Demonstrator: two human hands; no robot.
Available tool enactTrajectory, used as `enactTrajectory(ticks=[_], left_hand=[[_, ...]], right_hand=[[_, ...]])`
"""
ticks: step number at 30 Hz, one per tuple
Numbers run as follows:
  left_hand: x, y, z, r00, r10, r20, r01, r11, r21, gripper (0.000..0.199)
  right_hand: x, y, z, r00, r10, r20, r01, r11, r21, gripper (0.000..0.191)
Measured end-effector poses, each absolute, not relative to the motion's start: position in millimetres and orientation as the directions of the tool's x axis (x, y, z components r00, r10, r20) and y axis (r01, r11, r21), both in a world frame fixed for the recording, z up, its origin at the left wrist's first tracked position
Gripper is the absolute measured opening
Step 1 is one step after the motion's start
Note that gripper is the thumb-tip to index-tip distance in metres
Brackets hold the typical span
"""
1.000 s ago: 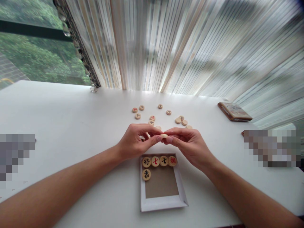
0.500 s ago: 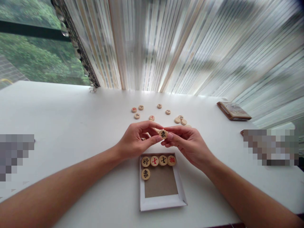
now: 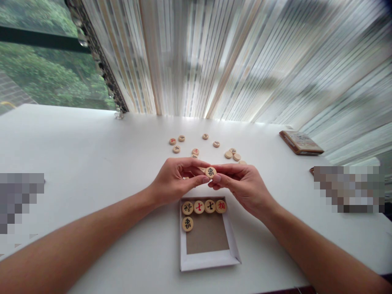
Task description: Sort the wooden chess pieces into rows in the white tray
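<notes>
Left hand point(image 3: 179, 179), right hand point(image 3: 239, 179) — pinching, forearms point(image 3: 114, 228) angled inward

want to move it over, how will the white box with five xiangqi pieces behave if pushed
The white box likely slides readily, as the table looks smooth. Its thin walls may flex. The xiangqi pieces, lying flat, might slide rather than roll.

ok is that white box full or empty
Partly full: the white box holds five pieces, with bare brown floor showing beside them.
</notes>
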State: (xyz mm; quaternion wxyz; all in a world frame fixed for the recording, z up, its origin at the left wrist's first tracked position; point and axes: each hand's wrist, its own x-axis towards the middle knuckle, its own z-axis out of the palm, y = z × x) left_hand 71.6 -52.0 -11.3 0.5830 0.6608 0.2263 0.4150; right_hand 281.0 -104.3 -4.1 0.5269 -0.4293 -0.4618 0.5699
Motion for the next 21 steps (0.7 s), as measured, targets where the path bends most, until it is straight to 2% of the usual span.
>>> enactTrajectory(ticks=[15, 21], left_hand=[[72.3, -54.8, -10.3, 0.566, 0.772, 0.289, -0.183, -0.225, 0.957, 0.029], [72.8, -53.0, -10.1, 0.541, 0.757, 0.366, -0.173, -0.325, 0.930, 0.026]], right_hand=[[279.2, -107.2, 0.0, -0.052, 0.995, 0.088, -0.101, 0.083, -0.991, 0.037], [278.8, -107.3, -1.0, -0.070, 0.993, 0.098, -0.115, 0.089, -0.989, 0.039]])
